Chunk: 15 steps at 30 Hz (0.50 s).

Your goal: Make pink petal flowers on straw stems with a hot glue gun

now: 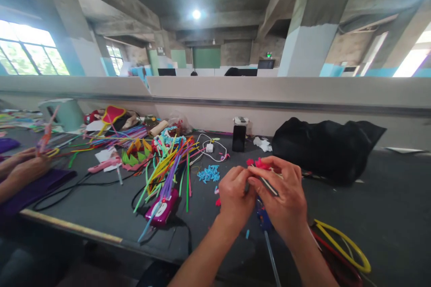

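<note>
My left hand (237, 193) is closed, its thumb and fingertips pressed together and meeting the fingers of my right hand. My right hand (284, 193) pinches a bright pink fuzzy piece (259, 163), which shows above the fingertips. A thin pale strip (270, 186) runs under the right fingers; its far end is hidden. What lies inside the left fingers is covered. Below the hands sits a blue glue gun (263, 216), partly hidden, with a clear glue stick (272, 258) pointing out of its back. To the left is a pile of short blue pieces (208, 173).
Bundled coloured pipe cleaners (173, 170) lie on a magenta box (163, 210). A phone (239, 138) stands ahead, a black bag (326, 148) right of it. A yellow loop (350, 244) lies at right. A co-worker's hands (28, 168) work at far left, near a pink glue gun (103, 164).
</note>
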Tool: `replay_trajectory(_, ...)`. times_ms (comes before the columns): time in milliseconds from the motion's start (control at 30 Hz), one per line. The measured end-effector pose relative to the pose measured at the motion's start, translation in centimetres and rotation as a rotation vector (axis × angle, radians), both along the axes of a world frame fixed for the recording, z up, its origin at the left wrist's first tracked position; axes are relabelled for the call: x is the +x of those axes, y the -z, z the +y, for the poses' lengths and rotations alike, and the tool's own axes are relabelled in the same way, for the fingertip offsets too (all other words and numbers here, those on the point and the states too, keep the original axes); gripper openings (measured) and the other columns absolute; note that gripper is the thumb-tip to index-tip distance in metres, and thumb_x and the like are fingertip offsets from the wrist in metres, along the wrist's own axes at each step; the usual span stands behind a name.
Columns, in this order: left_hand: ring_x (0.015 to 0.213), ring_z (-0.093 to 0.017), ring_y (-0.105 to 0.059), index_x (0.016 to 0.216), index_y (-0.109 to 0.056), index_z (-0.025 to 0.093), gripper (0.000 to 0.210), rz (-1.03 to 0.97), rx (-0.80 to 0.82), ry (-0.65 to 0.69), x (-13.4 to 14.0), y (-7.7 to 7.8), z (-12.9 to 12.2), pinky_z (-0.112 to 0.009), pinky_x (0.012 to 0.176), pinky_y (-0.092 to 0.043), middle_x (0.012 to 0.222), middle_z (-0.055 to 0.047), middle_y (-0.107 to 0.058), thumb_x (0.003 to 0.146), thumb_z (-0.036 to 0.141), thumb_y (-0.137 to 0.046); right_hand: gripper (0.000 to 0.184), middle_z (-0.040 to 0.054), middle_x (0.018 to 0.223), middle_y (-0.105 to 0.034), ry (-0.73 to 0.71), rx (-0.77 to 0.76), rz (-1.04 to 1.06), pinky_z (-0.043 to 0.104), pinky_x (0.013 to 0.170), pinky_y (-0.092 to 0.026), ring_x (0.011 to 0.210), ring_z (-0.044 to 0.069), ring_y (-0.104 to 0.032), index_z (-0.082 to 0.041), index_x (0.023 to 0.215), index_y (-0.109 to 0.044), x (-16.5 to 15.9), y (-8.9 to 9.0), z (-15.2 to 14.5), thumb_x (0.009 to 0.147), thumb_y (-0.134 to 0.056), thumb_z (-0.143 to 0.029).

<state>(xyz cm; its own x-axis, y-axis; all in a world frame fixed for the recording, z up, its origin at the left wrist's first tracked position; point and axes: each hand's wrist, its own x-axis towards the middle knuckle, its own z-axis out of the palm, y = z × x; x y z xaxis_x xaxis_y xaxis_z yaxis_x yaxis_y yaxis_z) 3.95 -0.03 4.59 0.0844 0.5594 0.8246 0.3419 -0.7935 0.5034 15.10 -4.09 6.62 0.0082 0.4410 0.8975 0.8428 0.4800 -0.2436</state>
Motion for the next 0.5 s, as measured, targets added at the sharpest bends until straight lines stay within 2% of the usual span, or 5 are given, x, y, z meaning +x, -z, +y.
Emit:
replay_trajectory(67, 0.063, -0.015, -0.053, 0.075, -0.066, 0.015, 0.017, 0.062, 0.094, -0.029, -0.2, -0.4, -0.2, -0.027, 0.056, -0.037, 0.067, -0.004, -0.063, 0.088, 0.016, -0.055, 0.009, 0.0045, 0.101, -0.059, -0.004, 0.028, 0.033, 0.039, 0.083, -0.043, 0.096, 0.021, -0.053, -0.025, 0.095, -0.07, 0.0, -0.2, -0.3, 0.088, -0.065, -0.025)
replay_trajectory(167, 0.066, -0.015, -0.058, 0.092, -0.067, 0.016, 0.01, 0.11, 0.25, -0.003, -0.8, -1.1, -0.4, -0.029, 0.063, -0.042, 0.076, -0.004, -0.069, 0.089, 0.014, -0.057, 0.004, 0.0024, 0.093, -0.059, 0.038, 0.091, 0.121, 0.04, 0.085, -0.044, 0.09, 0.019, -0.055, -0.024, 0.089, -0.068, 0.3, -0.8, -1.3, 0.086, -0.067, -0.022)
replay_trajectory(333, 0.067, -0.014, -0.061, 0.097, -0.064, 0.017, 0.012, 0.168, 0.336, 0.012, -1.6, -1.6, -0.5, -0.031, 0.063, -0.043, 0.08, -0.004, -0.072, 0.089, 0.012, -0.057, 0.012, 0.0057, 0.111, -0.06, 0.009, 0.039, 0.046, 0.043, 0.09, -0.043, 0.102, 0.022, -0.055, -0.025, 0.098, -0.069, 1.3, -1.8, -2.2, 0.089, -0.063, -0.021)
replay_trajectory(433, 0.064, -0.014, -0.058, 0.095, -0.065, 0.016, 0.012, 0.219, 0.339, 0.007, -1.9, -1.6, -0.5, -0.031, 0.06, -0.042, 0.077, -0.004, -0.071, 0.09, 0.014, -0.055, 0.021, 0.0075, 0.119, -0.057, -0.048, -0.011, -0.03, 0.045, 0.093, -0.041, 0.11, 0.025, -0.051, -0.025, 0.109, -0.067, 1.5, -1.9, -2.0, 0.089, -0.062, -0.02)
replay_trajectory(500, 0.062, -0.014, -0.055, 0.09, -0.066, 0.016, 0.013, 0.285, 0.351, -0.007, -2.1, -1.6, -0.5, -0.031, 0.058, -0.041, 0.075, -0.005, -0.07, 0.091, 0.016, -0.054, 0.019, 0.0064, 0.12, -0.057, -0.061, -0.036, -0.074, 0.046, 0.094, -0.04, 0.111, 0.025, -0.051, -0.026, 0.106, -0.068, 1.5, -1.7, -1.9, 0.088, -0.063, -0.02)
